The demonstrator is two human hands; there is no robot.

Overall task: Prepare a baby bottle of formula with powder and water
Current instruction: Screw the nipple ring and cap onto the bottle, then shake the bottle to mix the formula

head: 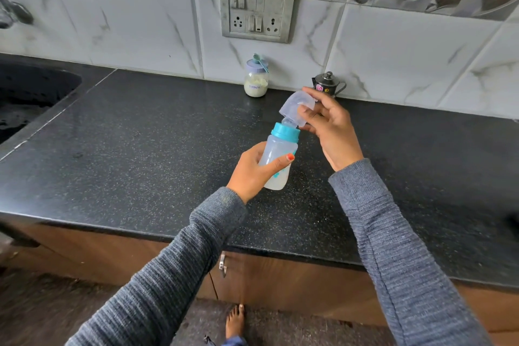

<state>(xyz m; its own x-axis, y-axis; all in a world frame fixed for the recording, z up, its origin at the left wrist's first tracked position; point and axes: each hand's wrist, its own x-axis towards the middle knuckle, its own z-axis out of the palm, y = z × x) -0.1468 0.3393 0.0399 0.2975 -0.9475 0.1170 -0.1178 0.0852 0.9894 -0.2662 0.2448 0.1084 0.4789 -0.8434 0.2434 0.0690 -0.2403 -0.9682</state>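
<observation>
Grey ribbed knit sleeves [179,270], orange nail polish [289,157]

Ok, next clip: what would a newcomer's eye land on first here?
First the baby bottle with its teal collar, held tilted over the black counter in the left hand. Next the right hand, which holds the clear cap just off the bottle's top, its rim still near the nipple. Behind, against the tiled wall, stand a small formula jar with a scoop on its lid and a little steel pot.

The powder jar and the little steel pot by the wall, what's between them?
Nothing: between the powder jar and steel pot, the head view shows only bare black counter.
</observation>
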